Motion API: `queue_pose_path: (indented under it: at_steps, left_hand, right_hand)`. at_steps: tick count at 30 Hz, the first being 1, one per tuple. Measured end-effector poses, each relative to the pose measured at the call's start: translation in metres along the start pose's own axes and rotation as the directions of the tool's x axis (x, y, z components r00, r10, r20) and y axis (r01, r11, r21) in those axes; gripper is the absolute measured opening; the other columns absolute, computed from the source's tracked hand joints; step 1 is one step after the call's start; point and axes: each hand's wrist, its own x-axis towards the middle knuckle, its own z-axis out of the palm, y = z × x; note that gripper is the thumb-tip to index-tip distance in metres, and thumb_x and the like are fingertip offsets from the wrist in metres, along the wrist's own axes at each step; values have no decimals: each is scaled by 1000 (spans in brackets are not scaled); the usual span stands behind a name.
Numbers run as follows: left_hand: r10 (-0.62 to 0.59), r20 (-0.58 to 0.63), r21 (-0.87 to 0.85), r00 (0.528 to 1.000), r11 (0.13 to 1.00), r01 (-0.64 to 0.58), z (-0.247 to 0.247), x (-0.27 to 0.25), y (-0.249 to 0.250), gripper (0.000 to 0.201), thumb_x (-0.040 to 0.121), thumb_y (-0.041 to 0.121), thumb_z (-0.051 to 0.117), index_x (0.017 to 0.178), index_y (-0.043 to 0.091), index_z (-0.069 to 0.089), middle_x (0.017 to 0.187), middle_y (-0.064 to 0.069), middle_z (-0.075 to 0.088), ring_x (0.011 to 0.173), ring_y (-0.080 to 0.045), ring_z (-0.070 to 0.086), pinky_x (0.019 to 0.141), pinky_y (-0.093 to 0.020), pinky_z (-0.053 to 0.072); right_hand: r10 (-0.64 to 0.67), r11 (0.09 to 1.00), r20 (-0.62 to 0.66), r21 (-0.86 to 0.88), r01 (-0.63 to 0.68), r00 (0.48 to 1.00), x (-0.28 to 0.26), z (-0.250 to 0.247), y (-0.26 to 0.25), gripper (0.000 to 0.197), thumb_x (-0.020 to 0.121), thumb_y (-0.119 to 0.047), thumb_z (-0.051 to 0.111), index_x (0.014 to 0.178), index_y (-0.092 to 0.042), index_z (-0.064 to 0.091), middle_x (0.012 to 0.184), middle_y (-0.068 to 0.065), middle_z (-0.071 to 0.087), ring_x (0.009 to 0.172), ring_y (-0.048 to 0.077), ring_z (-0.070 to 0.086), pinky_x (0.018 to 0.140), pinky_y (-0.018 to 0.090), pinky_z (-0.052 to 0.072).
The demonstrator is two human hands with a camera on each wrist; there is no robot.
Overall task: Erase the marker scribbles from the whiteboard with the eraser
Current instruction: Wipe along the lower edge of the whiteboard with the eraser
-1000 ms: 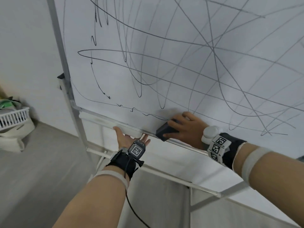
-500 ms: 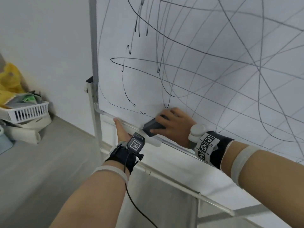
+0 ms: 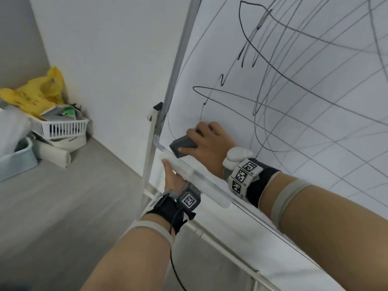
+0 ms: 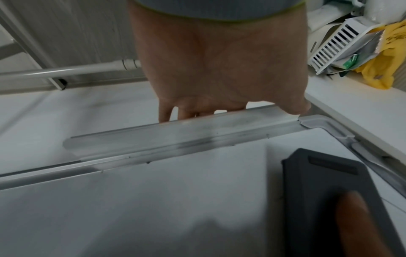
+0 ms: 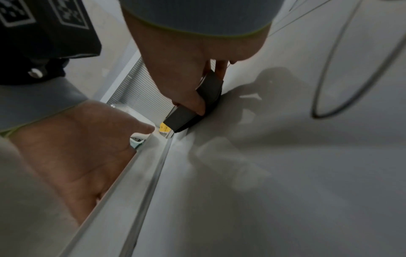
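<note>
Head view: a dark grey eraser point(image 3: 182, 146) is gripped by the right hand point(image 3: 206, 143), fingers curled over its top and the thumb along its near side, and is pressed flat against the whiteboard point(image 3: 315, 133) at the lower left corner, just above the bottom frame. Black marker scribbles point(image 3: 273, 76) are spread over the board above and to the right of the eraser; a thin curved line runs down the board's left edge to a spot just left of the eraser. A strip of board along the bottom, right of the hand, is seen to be white.

The left hand point(image 3: 173, 177) is placed under the pen tray point(image 3: 195, 177) that runs along the board's lower edge. In the left wrist view its fingers point(image 4: 164, 113) are hooked up behind the tray's far lip and the thumb is set against the tray's end, so the tray is gripped by it. In the same view the eraser point(image 4: 329, 200) is seen close to the corner bracket of the frame, with a finger of the right hand laid on its back.

In the right wrist view the eraser point(image 5: 193, 107) is shown tilted edge-on against the board, held between thumb and fingers.

On the floor at the far left, a white slatted basket point(image 3: 63, 128) is stacked among other containers, with a yellow plastic bag point(image 3: 42, 91) on top.
</note>
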Motion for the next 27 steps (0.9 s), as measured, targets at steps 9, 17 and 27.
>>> queue_pose_path:
  at_steps: [9, 17, 27]
  left_hand:
    - [-11, -32, 33, 999, 999, 12, 3, -17, 28, 111, 71, 96, 33, 129, 4, 60, 123, -23, 69, 122, -38, 60, 115, -53, 37]
    - [-18, -63, 84, 998, 996, 23, 0, -19, 37, 102, 75, 93, 29, 127, 13, 63, 123, -21, 69, 117, -38, 64, 109, -57, 41]
    - [14, -213, 265, 977, 963, 44, 5, -22, 52, 100, 84, 86, 22, 129, 3, 54, 120, -18, 63, 110, -36, 60, 85, -47, 48]
  right_hand:
    - [55, 998, -66, -14, -56, 996, 21, 7, -19, 34, 78, -28, 69, 111, -28, 70, 113, 4, 57, 101, 30, 44, 83, 41, 34]
    - [-17, 1000, -29, 10, 18, 999, 12, 25, -36, 34, 75, -28, 74, 109, -29, 72, 110, 6, 57, 101, 31, 42, 84, 42, 34]
    - [183, 978, -227, -63, -201, 957, 46, -17, -8, 53, 80, -22, 60, 132, -30, 62, 111, 10, 49, 96, 31, 43, 82, 43, 34]
